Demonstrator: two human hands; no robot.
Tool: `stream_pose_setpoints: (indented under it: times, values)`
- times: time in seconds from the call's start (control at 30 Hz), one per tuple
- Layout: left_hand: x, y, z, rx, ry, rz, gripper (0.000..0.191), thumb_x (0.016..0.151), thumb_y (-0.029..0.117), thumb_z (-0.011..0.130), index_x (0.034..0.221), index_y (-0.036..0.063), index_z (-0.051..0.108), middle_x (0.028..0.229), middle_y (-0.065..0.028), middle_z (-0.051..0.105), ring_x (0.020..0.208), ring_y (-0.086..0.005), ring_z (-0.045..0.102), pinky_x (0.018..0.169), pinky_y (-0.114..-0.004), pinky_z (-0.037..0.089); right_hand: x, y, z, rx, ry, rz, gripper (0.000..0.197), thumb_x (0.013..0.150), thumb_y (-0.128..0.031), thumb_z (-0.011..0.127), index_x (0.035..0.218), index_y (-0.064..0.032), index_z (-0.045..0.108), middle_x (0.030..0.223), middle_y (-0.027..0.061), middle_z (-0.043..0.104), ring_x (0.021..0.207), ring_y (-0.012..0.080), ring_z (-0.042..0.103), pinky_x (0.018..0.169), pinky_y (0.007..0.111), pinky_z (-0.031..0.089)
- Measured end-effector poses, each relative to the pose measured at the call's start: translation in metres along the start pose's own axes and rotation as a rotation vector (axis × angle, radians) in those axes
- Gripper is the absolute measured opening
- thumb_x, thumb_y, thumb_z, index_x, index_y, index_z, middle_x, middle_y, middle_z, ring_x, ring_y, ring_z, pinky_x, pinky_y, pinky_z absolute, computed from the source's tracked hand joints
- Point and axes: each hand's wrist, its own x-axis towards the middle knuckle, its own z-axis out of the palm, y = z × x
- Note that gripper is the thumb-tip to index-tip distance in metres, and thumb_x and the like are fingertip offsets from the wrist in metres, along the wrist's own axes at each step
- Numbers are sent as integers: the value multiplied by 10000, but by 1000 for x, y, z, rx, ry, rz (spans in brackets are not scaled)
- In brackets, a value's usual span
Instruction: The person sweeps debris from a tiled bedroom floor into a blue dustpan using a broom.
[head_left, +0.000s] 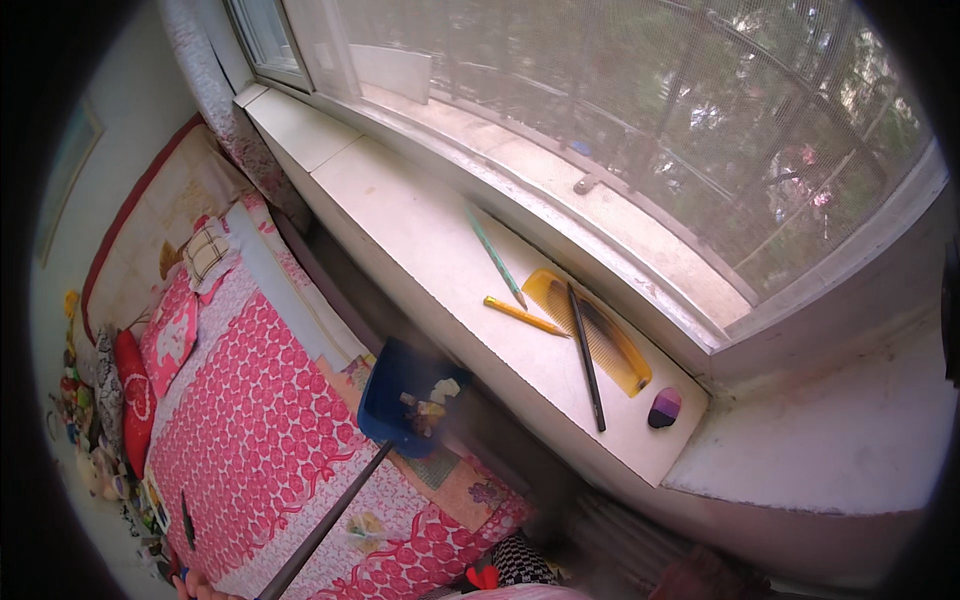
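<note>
At the lower left edge, only the fingers of my left hand show, beside a small blue thing and left of a dustpan's dark handle; its grip is cut off. The blue dustpan holds crumpled scraps, between bed and windowsill. My right hand is out of view. Across the white windowsill lie a green pencil, a yellow pencil and a black pencil. The black one rests across an amber comb. Near the sill's end is a pink, purple and black eraser.
A bed with a pink patterned cover fills the left side, with pillows and soft toys beyond. A screened window borders the sill. Below the sill is a ribbed radiator-like thing. A blurred dark red shape shows at the bottom.
</note>
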Motion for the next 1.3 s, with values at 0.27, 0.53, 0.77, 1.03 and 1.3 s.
stream_pose_setpoints:
  times: [0.27, 0.53, 0.77, 1.03, 1.3]
  values:
    - [14, 59, 52, -883, -312, -426, 535, 891, 87, 320, 1360, -79, 120, 533, 50, 227, 422, -33, 219, 399, -176, 213, 1, -7, -8, -2, -3, 9, 275, 741, -336, 583, 864, -91, 605, 786, 141, 591, 761, 300, 563, 671, 394, 443]
    - [12, 43, 48, -389, -241, -121, 634, 733, -65, 349, 1345, -90, 185, 590, 56, 271, 433, -23, 211, 397, -173, 174, 4, -16, -11, 7, -25, 17, 274, 729, -334, 600, 852, -90, 605, 763, 135, 586, 735, 288, 561, 653, 383, 443]
    - [6, 16, 25, -296, -123, -39, 646, 672, -116, 359, 1305, -114, 234, 611, 45, 273, 449, -19, 222, 409, -175, 184, 8, -17, -11, 9, -39, 2, 274, 718, -333, 616, 841, -89, 605, 743, 129, 581, 712, 277, 559, 637, 373, 443]
    - [-1, 54, 33, -1075, 46, -510, 496, 714, -76, 399, 1203, -107, 321, 546, 32, 248, 419, -51, 220, 399, -194, 215, -6, 10, 7, 14, -41, -30, 274, 706, -332, 633, 829, -88, 604, 721, 123, 576, 686, 265, 556, 620, 361, 444]
    - [27, -41, -113, 203, -274, 202, 215, 780, 179, 553, 755, -9, 654, 600, -62, 530, 452, -150, 401, 880, -425, 370, -49, 119, 87, -25, -264, -370, 276, 693, -330, 650, 817, -87, 604, 698, 116, 571, 659, 253, 554, 602, 350, 444]
